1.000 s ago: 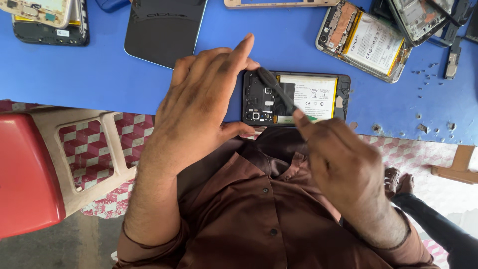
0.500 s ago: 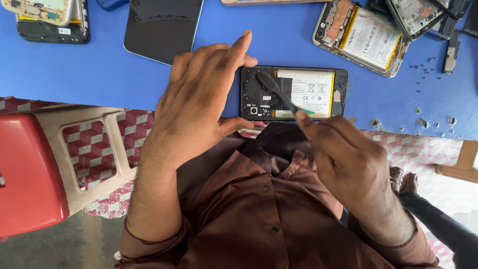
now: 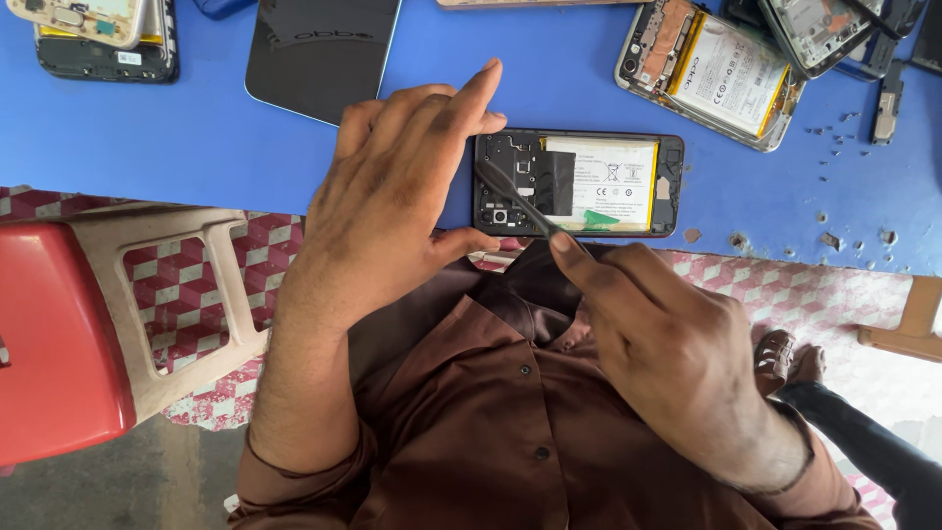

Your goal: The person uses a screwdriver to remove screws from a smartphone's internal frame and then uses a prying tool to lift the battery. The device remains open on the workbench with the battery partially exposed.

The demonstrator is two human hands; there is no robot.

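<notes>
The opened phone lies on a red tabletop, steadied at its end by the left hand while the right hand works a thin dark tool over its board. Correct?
Not quite: the tabletop is blue, not red, as the head view shows. The rest stands: the left hand steadies the end of the opened phone, and the right hand works the thin dark tool over its board.

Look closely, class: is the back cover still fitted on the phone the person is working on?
No: the opened phone lies on the blue table with its battery and circuit board exposed, under the tool held by the right hand.

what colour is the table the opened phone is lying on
Blue table, clearest in the head view.
</notes>
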